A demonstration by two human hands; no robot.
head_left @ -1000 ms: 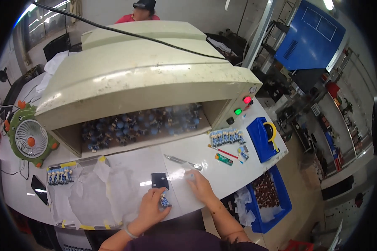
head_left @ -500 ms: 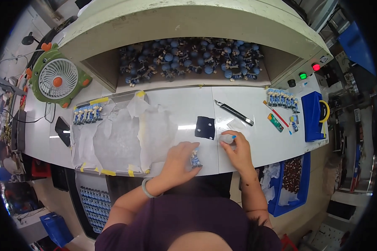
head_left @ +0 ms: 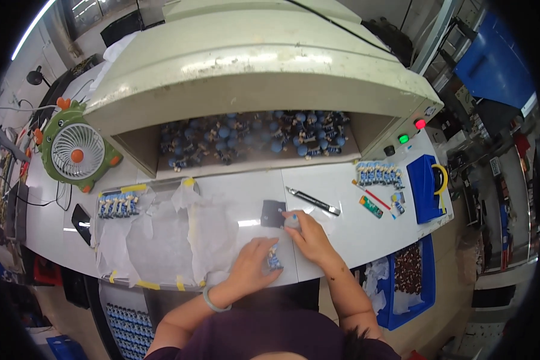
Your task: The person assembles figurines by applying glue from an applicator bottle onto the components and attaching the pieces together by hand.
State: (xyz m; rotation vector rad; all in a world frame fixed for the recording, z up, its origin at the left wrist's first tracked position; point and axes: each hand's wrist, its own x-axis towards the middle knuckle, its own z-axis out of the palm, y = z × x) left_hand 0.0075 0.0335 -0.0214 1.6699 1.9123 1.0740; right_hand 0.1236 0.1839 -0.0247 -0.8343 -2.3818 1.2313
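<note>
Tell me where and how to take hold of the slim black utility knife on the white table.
The slim black utility knife seems best pinched by its wider right half, coming from above and the person's right: it lies flat and slantwise, long and narrow, its tapered silvery tip pointing away to the left.

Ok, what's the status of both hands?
Left hand: holding blue figurine. Right hand: gripping small whitish piece by dark square. Utility knife lies beyond right hand.
</note>
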